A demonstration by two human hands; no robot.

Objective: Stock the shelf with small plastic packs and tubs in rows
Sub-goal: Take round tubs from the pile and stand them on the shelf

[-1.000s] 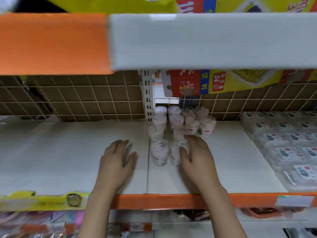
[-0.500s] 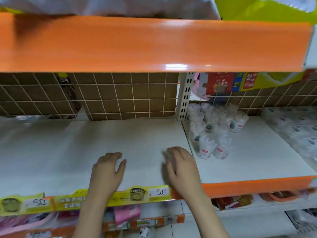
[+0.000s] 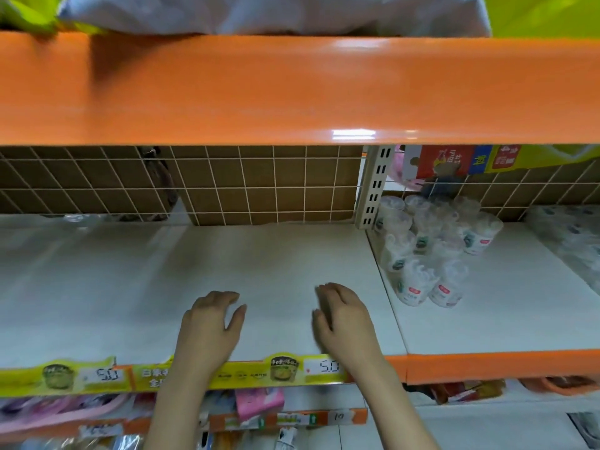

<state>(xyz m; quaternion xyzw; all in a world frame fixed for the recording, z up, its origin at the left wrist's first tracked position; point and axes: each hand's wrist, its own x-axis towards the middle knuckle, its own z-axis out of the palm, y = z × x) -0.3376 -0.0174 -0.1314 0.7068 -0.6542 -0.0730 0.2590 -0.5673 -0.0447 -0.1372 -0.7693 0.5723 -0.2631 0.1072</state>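
Several small clear plastic tubs [image 3: 425,251] with white, red and green labels stand in rough rows at the left end of the right shelf bay, by the upright post. My left hand [image 3: 212,326] and my right hand [image 3: 344,319] lie palm down over the bare white shelf board [image 3: 130,280] of the left bay, fingers loosely curled, holding nothing. Both hands are well left of the tubs. Flat clear packs [image 3: 571,232] lie blurred at the far right of the same shelf.
An orange shelf edge [image 3: 292,89] hangs low above. A wire grid [image 3: 227,183] backs the shelf, with brown cardboard behind it. A yellow price strip [image 3: 84,375] runs along the front lip. The perforated upright [image 3: 373,190] divides the two bays. Goods fill the lower shelf.
One second ago my right hand touched the front tubs. Both hands have since come away left onto the bare board, and the view has swung left.
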